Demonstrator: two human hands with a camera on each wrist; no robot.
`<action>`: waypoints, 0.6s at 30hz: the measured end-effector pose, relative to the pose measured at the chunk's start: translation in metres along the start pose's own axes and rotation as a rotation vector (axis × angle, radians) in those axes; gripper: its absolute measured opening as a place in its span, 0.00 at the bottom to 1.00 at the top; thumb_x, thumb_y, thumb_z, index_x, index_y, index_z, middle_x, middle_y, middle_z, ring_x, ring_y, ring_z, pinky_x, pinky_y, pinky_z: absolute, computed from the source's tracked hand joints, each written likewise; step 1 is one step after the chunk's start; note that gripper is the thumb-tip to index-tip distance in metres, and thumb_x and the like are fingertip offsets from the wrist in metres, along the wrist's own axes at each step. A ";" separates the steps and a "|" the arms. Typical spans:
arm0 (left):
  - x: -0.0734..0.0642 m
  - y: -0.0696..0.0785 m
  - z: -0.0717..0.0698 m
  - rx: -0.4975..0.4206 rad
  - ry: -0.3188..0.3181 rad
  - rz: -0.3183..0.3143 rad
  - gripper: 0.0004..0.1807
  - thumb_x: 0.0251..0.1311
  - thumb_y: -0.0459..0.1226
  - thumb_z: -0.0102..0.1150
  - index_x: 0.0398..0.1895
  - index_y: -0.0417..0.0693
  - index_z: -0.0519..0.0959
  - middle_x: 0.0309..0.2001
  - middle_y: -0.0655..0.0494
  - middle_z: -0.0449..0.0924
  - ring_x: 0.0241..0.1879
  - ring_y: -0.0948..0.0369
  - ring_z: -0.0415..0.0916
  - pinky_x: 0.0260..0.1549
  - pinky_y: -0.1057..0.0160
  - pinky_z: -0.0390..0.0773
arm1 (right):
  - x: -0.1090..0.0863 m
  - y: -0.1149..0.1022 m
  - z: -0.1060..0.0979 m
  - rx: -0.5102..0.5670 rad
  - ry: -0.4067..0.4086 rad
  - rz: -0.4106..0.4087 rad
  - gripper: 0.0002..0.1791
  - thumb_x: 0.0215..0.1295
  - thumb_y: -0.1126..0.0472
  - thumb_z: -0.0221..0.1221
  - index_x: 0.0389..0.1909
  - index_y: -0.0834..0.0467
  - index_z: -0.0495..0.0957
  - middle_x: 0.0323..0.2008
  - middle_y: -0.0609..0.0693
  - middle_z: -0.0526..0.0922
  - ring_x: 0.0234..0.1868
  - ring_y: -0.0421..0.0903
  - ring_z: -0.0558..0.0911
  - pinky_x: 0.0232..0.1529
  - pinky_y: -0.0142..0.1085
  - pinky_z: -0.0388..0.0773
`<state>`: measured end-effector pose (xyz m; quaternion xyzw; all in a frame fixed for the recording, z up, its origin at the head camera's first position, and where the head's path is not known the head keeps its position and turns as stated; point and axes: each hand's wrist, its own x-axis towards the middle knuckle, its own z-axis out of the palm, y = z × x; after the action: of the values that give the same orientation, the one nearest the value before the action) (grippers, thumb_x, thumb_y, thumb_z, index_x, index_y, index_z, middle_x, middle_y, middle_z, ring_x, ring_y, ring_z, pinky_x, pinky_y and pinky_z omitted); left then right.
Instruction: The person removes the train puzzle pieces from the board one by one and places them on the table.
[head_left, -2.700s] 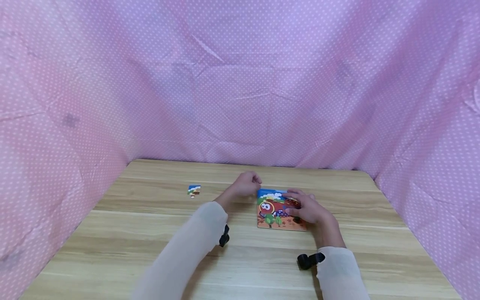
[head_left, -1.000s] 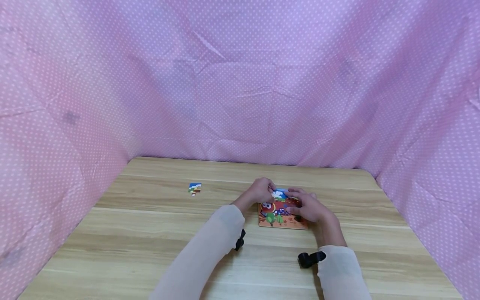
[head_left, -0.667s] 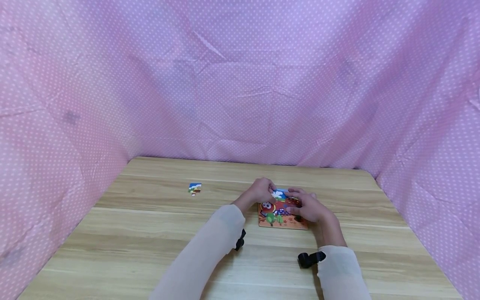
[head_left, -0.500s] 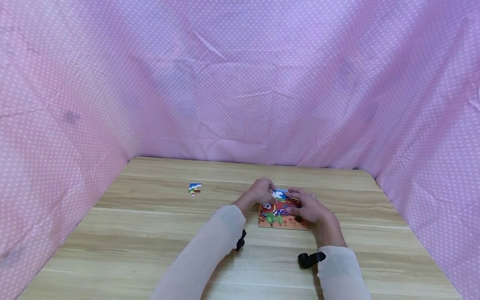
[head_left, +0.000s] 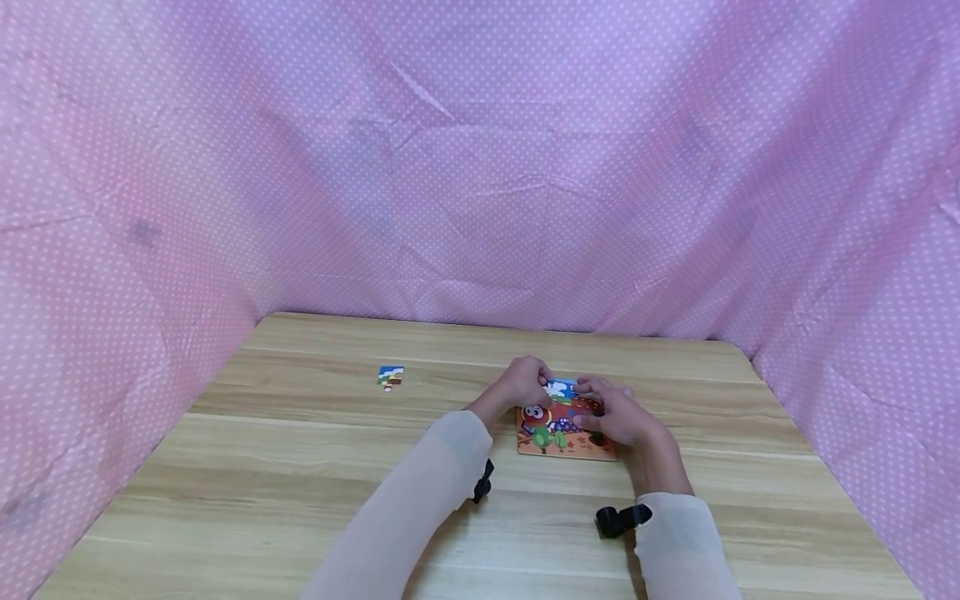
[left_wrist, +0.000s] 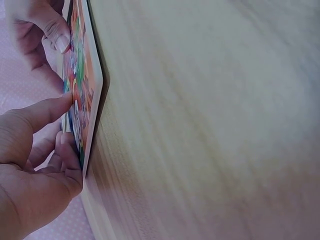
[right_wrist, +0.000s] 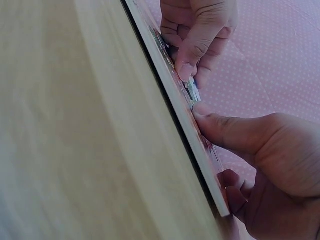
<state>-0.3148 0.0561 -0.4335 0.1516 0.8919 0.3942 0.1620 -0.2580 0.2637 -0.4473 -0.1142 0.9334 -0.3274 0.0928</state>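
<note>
Live over the pale wood-grain table, there's the thin, square, orange-and-red cartoon puzzle board, tabletop running from its lower edge toward six o'clock. At ten, the left hand pinches its corner; at three, the right hand grips its side. Right wrist view adds a dark strip beneath! Small blue-and-white puzzle pieces sit well apart, past nine.

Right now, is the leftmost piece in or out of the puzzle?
Out: the piece lies on the table, left of the puzzle and apart from it.
</note>
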 end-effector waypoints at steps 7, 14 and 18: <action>0.000 0.000 0.001 0.005 0.010 0.017 0.19 0.55 0.32 0.76 0.50 0.44 0.82 0.42 0.57 0.77 0.43 0.61 0.75 0.48 0.63 0.80 | -0.001 0.001 0.000 0.005 0.009 -0.007 0.27 0.70 0.54 0.65 0.67 0.56 0.75 0.77 0.54 0.62 0.65 0.60 0.60 0.66 0.65 0.59; -0.001 -0.001 0.001 0.021 0.010 0.039 0.20 0.56 0.33 0.76 0.51 0.43 0.82 0.40 0.58 0.78 0.41 0.62 0.76 0.44 0.65 0.80 | -0.002 0.004 0.000 0.006 -0.001 -0.012 0.26 0.71 0.54 0.64 0.67 0.55 0.74 0.77 0.53 0.61 0.64 0.59 0.60 0.66 0.65 0.59; -0.001 -0.002 0.002 0.043 0.016 0.061 0.19 0.56 0.34 0.77 0.51 0.43 0.83 0.40 0.58 0.78 0.41 0.62 0.76 0.43 0.66 0.80 | -0.002 0.005 -0.001 0.012 -0.008 -0.006 0.26 0.71 0.54 0.64 0.67 0.55 0.75 0.78 0.52 0.60 0.63 0.58 0.59 0.66 0.64 0.58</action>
<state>-0.3131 0.0557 -0.4358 0.1788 0.8964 0.3808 0.1394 -0.2572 0.2691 -0.4498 -0.1177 0.9307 -0.3327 0.0963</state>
